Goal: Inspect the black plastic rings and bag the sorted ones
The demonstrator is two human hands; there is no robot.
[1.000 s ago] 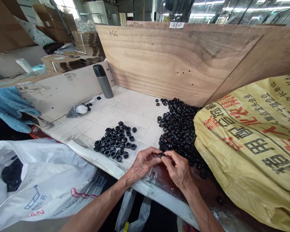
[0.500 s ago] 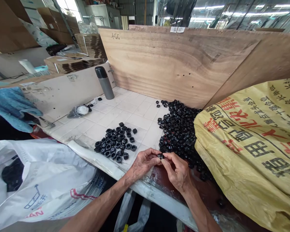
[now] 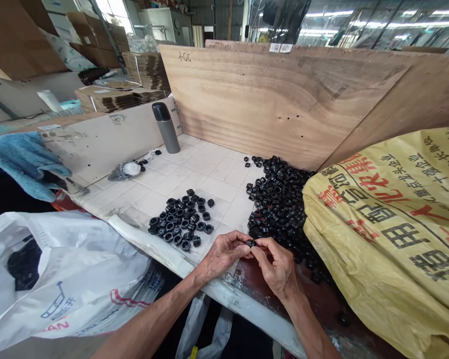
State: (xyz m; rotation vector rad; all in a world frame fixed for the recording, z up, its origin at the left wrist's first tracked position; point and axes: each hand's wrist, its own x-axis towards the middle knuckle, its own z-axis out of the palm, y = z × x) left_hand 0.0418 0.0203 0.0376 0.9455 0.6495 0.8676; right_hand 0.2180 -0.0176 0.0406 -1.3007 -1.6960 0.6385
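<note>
The pale tiled surface (image 3: 209, 172) spreads left of the yellow sack (image 3: 389, 244). Just beside the sack's left edge lies a heap of black parts (image 3: 279, 199); farther left sits a smaller cluster (image 3: 179, 219). The left hand (image 3: 224, 253) and right hand (image 3: 279, 263), left of the sack, are nearly closed, their fingertips together pinching 1 small black part (image 3: 250, 243).

A small, dark, round cap (image 3: 251, 243) is pinched between the fingertips of the left hand (image 3: 224, 253) and the right hand (image 3: 279, 264), which partly cover it. To its left lies a loose cluster of black caps (image 3: 179, 212), many with round openings facing up, some on their sides. Beyond it and to the right, a dense heap of black caps (image 3: 279, 199) lies jumbled at mixed angles.
</note>
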